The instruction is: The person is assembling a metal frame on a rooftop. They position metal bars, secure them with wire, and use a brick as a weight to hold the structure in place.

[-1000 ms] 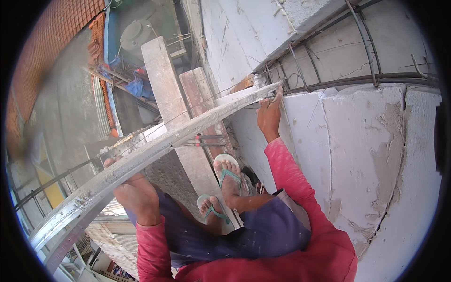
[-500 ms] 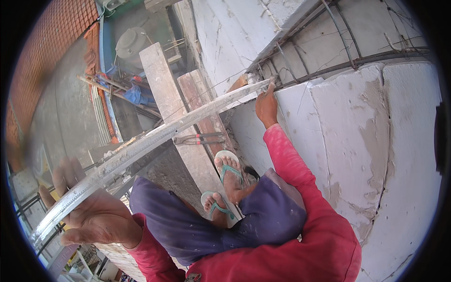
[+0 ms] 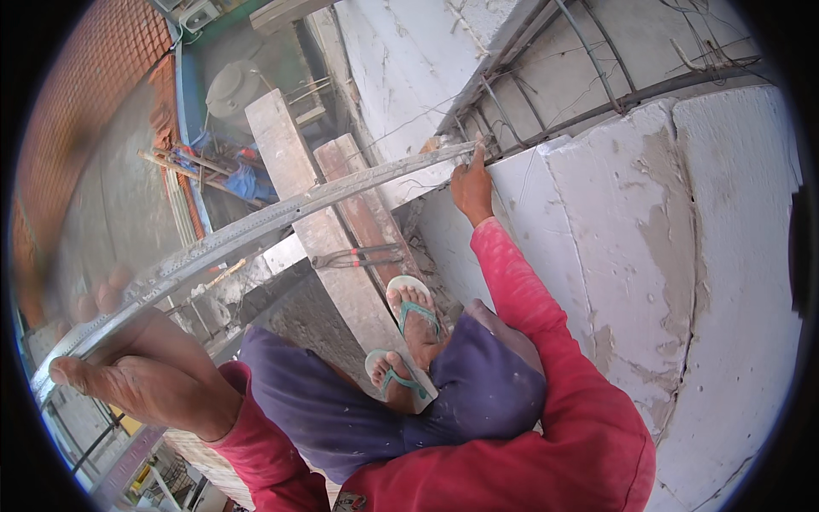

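A long, mortar-smeared metal bar [image 3: 256,226] with a row of small holes runs slantwise in front of me. My left hand [image 3: 158,371] grips its near left end, thumb on the near side and blurred fingertips showing beyond it. At the far end, against the block wall, my right hand [image 3: 472,189] has its fingers closed at the bar's tip, the forefinger stretched upward along it. Pincers [image 3: 358,256] with red and black handles lie across the planks below the bar, near my sandalled feet [image 3: 415,320].
I squat on wooden planks [image 3: 337,282] high above the ground. A white block wall [image 3: 623,205] with patchy mortar rises on the right, topped by steel reinforcing bars [image 3: 589,55]. Below on the left are a tiled roof [image 3: 94,85], a grey tank [image 3: 235,85] and blue sheeting [image 3: 249,181].
My left hand has closed from spread fingers around the bar, its end shifting left and up. The far end and my right hand have moved slightly left. The view has shifted a little.
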`<state>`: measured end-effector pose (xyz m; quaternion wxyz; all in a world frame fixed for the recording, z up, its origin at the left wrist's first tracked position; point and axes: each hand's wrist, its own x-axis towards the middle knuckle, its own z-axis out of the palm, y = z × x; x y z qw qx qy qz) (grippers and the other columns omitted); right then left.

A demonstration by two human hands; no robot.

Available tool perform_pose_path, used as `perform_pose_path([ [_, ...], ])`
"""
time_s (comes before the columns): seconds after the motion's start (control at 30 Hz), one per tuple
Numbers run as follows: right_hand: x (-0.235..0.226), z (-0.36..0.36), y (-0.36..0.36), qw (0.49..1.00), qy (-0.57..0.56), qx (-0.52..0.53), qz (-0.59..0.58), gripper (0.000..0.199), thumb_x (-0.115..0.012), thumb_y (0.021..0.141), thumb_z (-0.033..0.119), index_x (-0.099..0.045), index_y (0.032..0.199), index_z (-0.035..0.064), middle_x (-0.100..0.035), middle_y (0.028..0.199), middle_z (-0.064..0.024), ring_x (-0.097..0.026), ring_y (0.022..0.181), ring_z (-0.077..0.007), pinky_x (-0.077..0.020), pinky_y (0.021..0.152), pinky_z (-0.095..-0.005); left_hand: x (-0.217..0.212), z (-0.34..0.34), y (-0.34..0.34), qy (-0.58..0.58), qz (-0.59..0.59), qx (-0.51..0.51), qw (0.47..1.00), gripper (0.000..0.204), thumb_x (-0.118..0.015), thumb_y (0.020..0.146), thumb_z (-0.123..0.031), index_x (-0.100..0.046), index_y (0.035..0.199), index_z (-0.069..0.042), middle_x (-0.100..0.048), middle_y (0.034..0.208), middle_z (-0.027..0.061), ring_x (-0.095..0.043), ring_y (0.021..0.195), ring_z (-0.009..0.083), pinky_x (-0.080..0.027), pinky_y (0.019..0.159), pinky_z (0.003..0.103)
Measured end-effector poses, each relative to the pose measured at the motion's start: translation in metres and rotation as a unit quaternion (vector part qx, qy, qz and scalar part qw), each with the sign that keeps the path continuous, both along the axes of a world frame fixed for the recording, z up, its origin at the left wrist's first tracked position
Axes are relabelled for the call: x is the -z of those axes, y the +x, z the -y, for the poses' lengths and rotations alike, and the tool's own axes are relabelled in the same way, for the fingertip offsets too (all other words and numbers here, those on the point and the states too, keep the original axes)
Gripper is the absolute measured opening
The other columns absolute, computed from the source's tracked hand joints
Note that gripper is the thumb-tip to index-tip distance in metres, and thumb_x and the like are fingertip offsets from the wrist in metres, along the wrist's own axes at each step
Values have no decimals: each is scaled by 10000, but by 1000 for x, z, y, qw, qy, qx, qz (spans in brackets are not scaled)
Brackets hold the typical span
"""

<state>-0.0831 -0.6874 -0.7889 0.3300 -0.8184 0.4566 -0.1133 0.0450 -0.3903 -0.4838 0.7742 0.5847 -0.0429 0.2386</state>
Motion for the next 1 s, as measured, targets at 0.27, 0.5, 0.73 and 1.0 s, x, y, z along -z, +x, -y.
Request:
perform_pose_path([
  [0.27,10,2,9,996,32,53,59,621,-489,881,61,-206,1428,-15,-622,991,-347,-598,950,-499,-463,811,-525,-30,26,7,2,134,149,980,219,-500,995,-288,-537,1060,-82,-476,974,76,-456,883,196,-382,902,380],
  [0.5,-8,-1,8,993,37,69,88,559,-491,893,50,-264,1404,59,-621,1053,-328,-588,1024,-478,-455,854,-509,-40,20,22,-110,105,356,922,265,-478,1004,-308,-480,1027,-44,-386,846,60,-390,762,161,-386,746,319],
  [0.73,2,3,7,994,70,62,64,570,-485,870,13,-284,1393,119,-620,1103,-308,-603,1037,-467,-474,875,-476,-36,24,8,-53,98,131,985,357,-502,982,-402,-401,940,-62,-365,816,41,-401,720,138,-395,706,295],
  [1.0,20,13,-7,999,6,27,21,592,-515,870,72,-249,1398,104,-647,936,-291,-602,896,-495,-460,782,-539,-31,33,1,-52,59,39,996,459,-528,954,-507,-347,881,-92,-365,792,19,-420,680,115,-411,676,274],
])
